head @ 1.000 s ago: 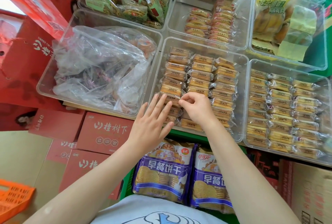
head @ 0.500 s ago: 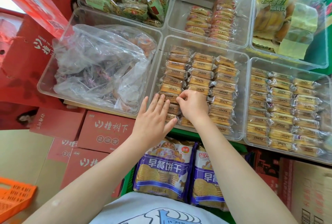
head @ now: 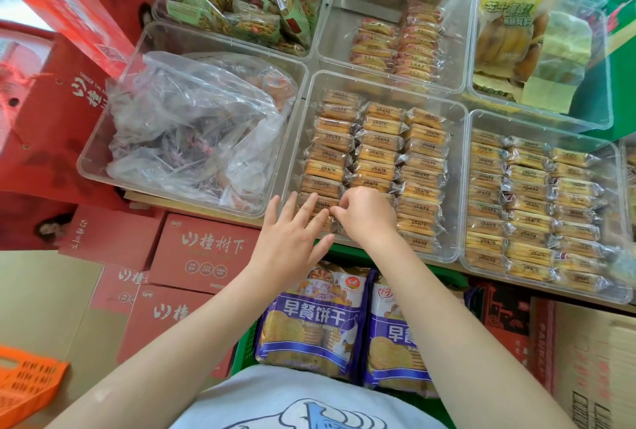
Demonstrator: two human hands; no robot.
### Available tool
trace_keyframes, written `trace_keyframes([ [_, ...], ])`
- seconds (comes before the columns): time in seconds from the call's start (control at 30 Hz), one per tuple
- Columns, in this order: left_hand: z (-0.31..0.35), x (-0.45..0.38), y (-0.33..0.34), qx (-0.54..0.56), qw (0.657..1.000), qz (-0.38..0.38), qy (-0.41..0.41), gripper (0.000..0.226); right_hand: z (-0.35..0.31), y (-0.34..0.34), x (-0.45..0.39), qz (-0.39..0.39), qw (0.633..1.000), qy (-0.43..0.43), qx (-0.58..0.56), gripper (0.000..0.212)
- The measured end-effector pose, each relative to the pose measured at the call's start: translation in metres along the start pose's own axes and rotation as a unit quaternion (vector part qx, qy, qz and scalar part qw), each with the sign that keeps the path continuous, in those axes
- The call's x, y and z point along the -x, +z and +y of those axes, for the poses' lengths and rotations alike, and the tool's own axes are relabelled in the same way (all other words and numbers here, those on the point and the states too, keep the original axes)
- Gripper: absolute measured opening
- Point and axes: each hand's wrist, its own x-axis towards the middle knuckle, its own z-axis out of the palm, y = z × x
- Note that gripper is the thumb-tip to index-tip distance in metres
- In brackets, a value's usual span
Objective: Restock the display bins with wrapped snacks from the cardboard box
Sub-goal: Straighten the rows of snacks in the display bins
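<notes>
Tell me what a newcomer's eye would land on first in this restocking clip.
Most likely the two hands at the near edge of the middle clear bin: the left hand flat with fingers spread on the wrapped snacks, the right hand curled and pinching at one pack. Next, the crumpled plastic bag filling the bin to the left, and the purple biscuit bags below, by the person's body.

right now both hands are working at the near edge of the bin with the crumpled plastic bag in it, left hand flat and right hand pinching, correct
Not quite. The head view shows both hands at the near edge of the middle bin holding rows of wrapped snacks, not the bin with the plastic bag to its left. The left hand is flat; the right hand is pinching.
</notes>
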Motion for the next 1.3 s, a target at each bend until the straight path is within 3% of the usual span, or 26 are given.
trace_keyframes([
  [0.2, 0.007, 0.003, 0.003, 0.022, 0.999, 0.007, -0.024, 0.065, 0.012, 0.008, 0.004, 0.021, 0.973, 0.015, -0.23, 0.012],
  [0.33, 0.008, 0.008, -0.001, 0.042, 0.996, 0.071, -0.021, 0.061, 0.023, 0.004, 0.009, 0.023, 0.912, 0.015, -0.41, 0.013],
  [0.4, 0.009, 0.011, -0.001, 0.03, 0.995, 0.091, -0.016, 0.06, 0.024, 0.003, 0.01, 0.009, 0.898, 0.017, -0.44, 0.014],
  [0.53, 0.008, 0.012, 0.008, 0.0, 0.998, 0.062, -0.013, 0.065, 0.017, 0.009, 0.005, 0.001, 0.916, 0.029, -0.399, 0.008],
  [0.67, 0.005, 0.01, 0.01, -0.006, 0.999, 0.03, -0.011, 0.067, 0.012, 0.01, 0.002, 0.018, 0.957, 0.04, -0.288, 0.015],
  [0.87, 0.008, 0.003, -0.001, 0.004, 1.0, 0.0, -0.018, 0.077, 0.009, 0.01, 0.004, 0.034, 0.983, 0.024, -0.178, 0.019],
  [1.07, -0.001, 0.017, 0.005, 0.016, 0.999, 0.033, -0.002, 0.074, 0.017, 0.008, 0.018, 0.147, 0.98, -0.077, -0.113, 0.025],
  [1.2, -0.003, 0.024, 0.01, 0.004, 0.999, 0.045, 0.009, 0.069, 0.012, 0.002, 0.018, 0.01, 0.998, -0.056, 0.014, 0.042],
  [1.3, -0.001, 0.022, 0.008, 0.008, 0.999, 0.048, 0.003, 0.067, 0.004, 0.001, 0.013, -0.018, 0.999, -0.03, -0.004, 0.038],
])
